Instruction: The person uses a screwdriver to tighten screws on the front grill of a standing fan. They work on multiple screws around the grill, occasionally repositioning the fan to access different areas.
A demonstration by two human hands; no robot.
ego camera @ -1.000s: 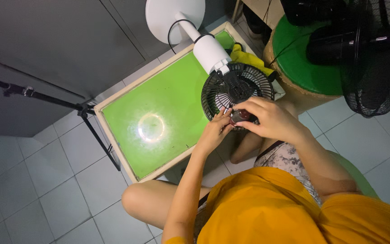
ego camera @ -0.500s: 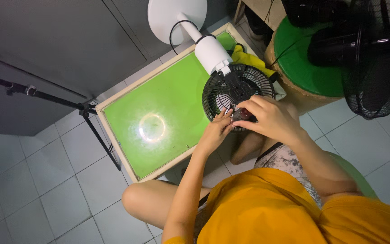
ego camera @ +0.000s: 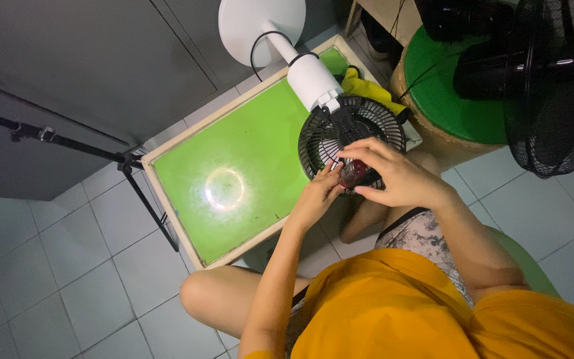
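our right hand (ego camera: 400, 179) pinches a small dark reddish object (ego camera: 355, 173) at the hub of the black fan grille (ego camera: 327, 136); our left hand (ego camera: 317, 196) steadies it from below, fingers closed on it; the small white-necked fan lies at the green table's (ego camera: 234, 146) right edge, beside a yellow cloth (ego camera: 360, 86)

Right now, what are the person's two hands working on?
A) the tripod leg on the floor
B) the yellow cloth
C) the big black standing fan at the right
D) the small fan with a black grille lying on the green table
D: the left hand and the right hand meet at the hub of the small fan, on the green table.
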